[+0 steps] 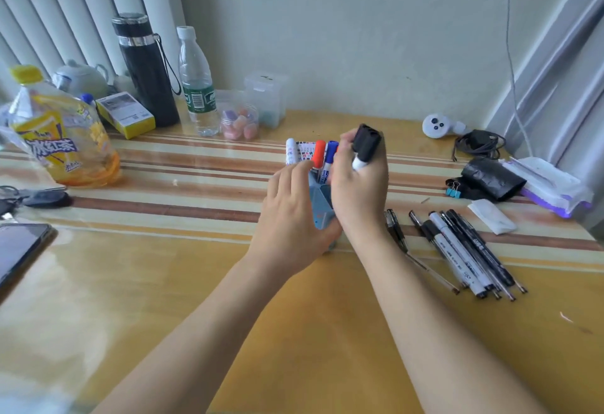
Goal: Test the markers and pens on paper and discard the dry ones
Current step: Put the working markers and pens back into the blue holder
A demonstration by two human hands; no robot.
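Gripping a black-capped marker (365, 148) in curled fingers, the right hand (357, 193) holds it at 12 o'clock over the blue pen holder (322, 209), which the left hand (287, 217) clasps between thumb and fingers. Marker judged light, stiff, smooth-barrelled: best held mid-barrel, cap pulled straight off. Holder likely tips easily with the red marker (318, 153) and blue marker (331, 153) standing in it. Loose pens (457, 250) lie at 4 o'clock on the surface (310, 315); open room at 6 o'clock, toward the near edge. No test paper identifiable.
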